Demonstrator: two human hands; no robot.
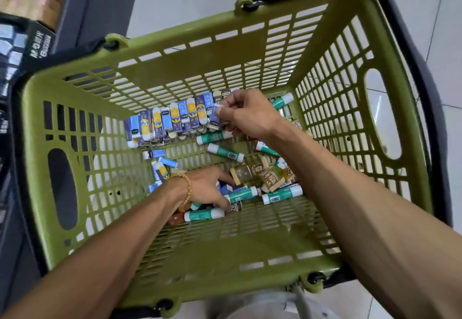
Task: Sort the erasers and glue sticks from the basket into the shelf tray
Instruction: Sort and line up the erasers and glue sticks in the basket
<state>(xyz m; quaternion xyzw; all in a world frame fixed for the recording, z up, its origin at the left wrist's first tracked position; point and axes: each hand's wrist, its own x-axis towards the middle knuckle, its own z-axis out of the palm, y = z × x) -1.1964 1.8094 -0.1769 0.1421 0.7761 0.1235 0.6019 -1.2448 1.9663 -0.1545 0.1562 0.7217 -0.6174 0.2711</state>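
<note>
Right hand [246, 116], frame centre, pinches a blue boxy eraser [215, 116] at the row's end. Left hand [207, 188], lower centre, fingers curled into loose smooth green-white glue sticks [241, 193]. All inside the slatted green plastic basket [250, 56].

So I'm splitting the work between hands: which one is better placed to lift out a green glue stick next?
Probably the left hand. Its fingers rest among the green glue sticks near the basket's front. The right hand is farther back, already pinching a blue eraser.
</note>
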